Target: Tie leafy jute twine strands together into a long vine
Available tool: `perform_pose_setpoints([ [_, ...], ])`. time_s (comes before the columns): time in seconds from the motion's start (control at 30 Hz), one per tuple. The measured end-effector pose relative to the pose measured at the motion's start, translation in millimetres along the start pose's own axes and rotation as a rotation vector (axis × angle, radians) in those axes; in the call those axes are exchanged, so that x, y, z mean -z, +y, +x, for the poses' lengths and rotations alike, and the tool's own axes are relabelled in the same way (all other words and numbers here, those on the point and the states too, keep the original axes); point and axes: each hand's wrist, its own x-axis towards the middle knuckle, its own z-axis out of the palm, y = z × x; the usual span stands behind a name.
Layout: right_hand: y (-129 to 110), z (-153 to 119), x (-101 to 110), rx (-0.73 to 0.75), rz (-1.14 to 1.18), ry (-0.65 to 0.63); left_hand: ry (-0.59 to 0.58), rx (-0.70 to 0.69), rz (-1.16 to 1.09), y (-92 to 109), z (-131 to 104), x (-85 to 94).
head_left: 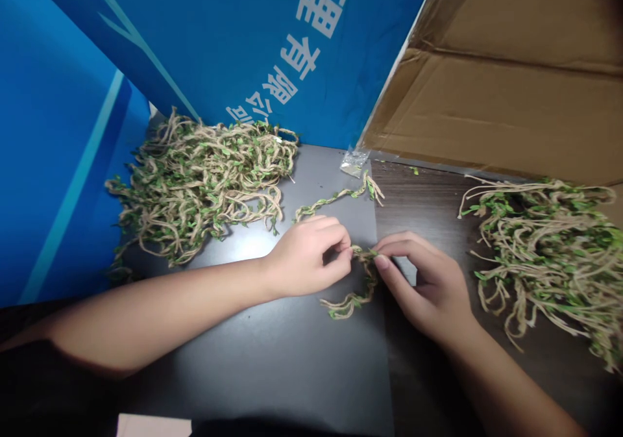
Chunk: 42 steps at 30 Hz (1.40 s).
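A twine strand with small green leaves (368, 281) is pinched between my two hands over the grey board, its lower end curling to the left. My left hand (311, 255) has thumb and index finger closed on it. From the right, my right hand (428, 284) grips it with thumb and fingertips, a short way from the left fingers. Another leafy twine piece (335, 198) lies on the board just beyond my left hand, its frayed end toward the right.
A big heap of leafy twine (204, 184) lies at the left, another heap (549, 249) at the right on dark wood. Behind stand a blue printed panel (195, 41) and brown cardboard (511, 99). A small clear packet (354, 163) lies near the panel; pale paper (154, 426) at the front.
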Motion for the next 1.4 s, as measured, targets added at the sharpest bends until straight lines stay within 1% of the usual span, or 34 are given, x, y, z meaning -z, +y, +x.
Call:
perform_pose_setpoints([
  [0.1, -0.4, 0.3, 2.1, -0.068, 0.149, -0.006, -0.004, -0.001, 0.005, 0.6, 0.1, 0.7],
  [0.23, -0.2, 0.9, 2.8, -0.114, 0.381, -0.031, -0.004, -0.004, 0.002, 2.0, 0.6, 1.5],
  [0.3, -0.3, 1.7, 2.3, -0.133, 0.447, -0.057, -0.007, -0.003, -0.003, 2.2, 0.8, 1.5],
  [0.4, -0.9, 2.5, 1.0, -0.126, 0.372, -0.101, -0.003, 0.003, -0.014, 1.2, 1.0, 1.2],
  [0.47, -1.1, 2.6, -0.2, -0.066, 0.274, -0.145, 0.006, 0.012, -0.029, 0.5, 1.1, 1.3],
  [0.6, 1.6, 1.7, -2.5, 0.098, 0.128, -0.220, 0.015, 0.033, -0.058, -0.1, 1.5, 2.2],
  [0.7, 5.8, 0.3, -3.5, 0.148, 0.041, -0.233, 0.022, 0.059, -0.083, -0.6, 2.0, 2.6],
  [0.9, 11.2, -3.0, -5.7, 0.165, -0.048, -0.239, 0.024, 0.066, -0.110, -1.0, 3.2, 3.6],
  [1.07, 12.1, -4.5, -6.9, 0.146, -0.050, -0.224, 0.012, 0.023, -0.120, 1.1, 2.7, 4.8],
  [1.27, 11.9, -1.9, -6.3, 0.120, -0.026, -0.146, 0.026, -0.034, -0.089, -0.7, 1.9, 2.9],
  [1.4, 8.5, 0.4, -3.7, 0.067, 0.013, -0.088, 0.056, -0.011, -0.090, -1.8, 1.6, 2.0],
])
